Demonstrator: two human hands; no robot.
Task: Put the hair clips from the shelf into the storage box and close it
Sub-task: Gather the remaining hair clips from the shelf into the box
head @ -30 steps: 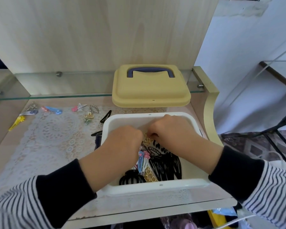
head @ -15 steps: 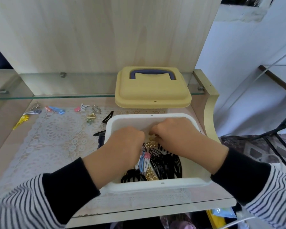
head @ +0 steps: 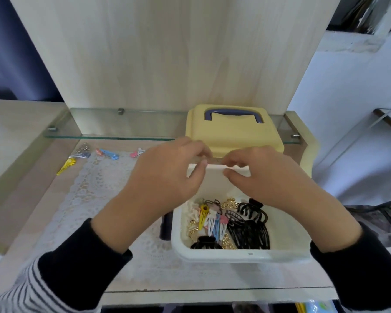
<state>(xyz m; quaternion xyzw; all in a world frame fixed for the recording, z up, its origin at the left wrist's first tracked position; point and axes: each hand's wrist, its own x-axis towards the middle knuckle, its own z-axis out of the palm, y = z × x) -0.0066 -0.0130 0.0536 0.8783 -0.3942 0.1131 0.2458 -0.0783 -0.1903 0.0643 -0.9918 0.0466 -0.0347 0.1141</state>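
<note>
Lace mat (head: 95, 195) covers wooden shelf (head: 38, 222); left hand (head: 167, 177), right hand (head: 264, 179): grip unclear.

- The left hand (head: 167, 175) hovers back-up, fingers (head: 199, 147) curled, thumb tucked under them.
- The right hand (head: 260, 177) mirrors it, its curled fingertips almost meeting the left's.
- Whether either pinches anything cannot be told.
- Both forearms (head: 127, 213) angle inward from dark-cuffed striped sleeves (head: 81, 274).

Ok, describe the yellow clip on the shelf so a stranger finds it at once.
Find the lace mat left of the white storage box. Just off its far left corner lies the yellow hair clip, slanted. Its neighbours are a silver clip, a blue clip and a pink clip.
</note>
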